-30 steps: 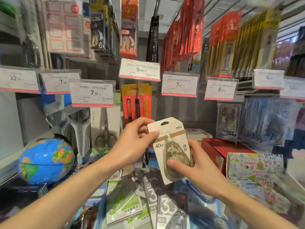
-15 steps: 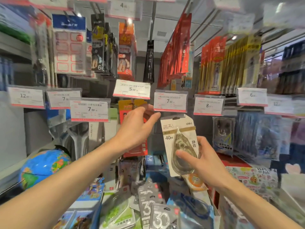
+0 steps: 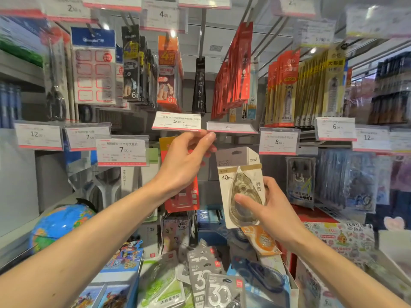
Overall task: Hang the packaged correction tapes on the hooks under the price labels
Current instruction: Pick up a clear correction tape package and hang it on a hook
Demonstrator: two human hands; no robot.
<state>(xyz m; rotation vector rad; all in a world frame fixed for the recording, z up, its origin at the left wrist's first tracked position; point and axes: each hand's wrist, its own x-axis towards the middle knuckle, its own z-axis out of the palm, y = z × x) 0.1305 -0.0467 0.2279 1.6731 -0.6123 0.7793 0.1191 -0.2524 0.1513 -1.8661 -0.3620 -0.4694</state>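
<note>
The right hand (image 3: 274,215) is holding one packaged tape (image 3: 241,187) upright, thumb pressing on the clear blister and the other fingers curling behind the card. The pack is sitting just below a tilted price label (image 3: 231,127) whose number is too blurred to read, with its hang hole near the top not yet on any hook. The left hand (image 3: 184,162) is reaching up beside it, its fingers bunching together at the label's lower left edge; whether they are pinching the label or a hook behind it cannot be told.

Below the hands, a bin (image 3: 291,283) is holding a loose pile of packs: two grey ones marked 30 (image 3: 219,292), a green one (image 3: 163,283) and an orange one (image 3: 262,241) are showing. A red pack (image 3: 182,203) is hanging behind the left wrist.

The setting is a shop display wall with rows of hooks. Six other price labels are readable at hand height: 12, 7, 7.90 (image 3: 122,151), 5.00 (image 3: 176,122), 8.00 (image 3: 278,141) and 6.00 (image 3: 335,128). Above them, red packs (image 3: 233,78), yellow packs (image 3: 320,85) and black packs (image 3: 131,65) are hanging in dense rows. One globe (image 3: 60,225) is standing on a shelf at the lower left, and a printed box (image 3: 340,238) is lying at the lower right.
</note>
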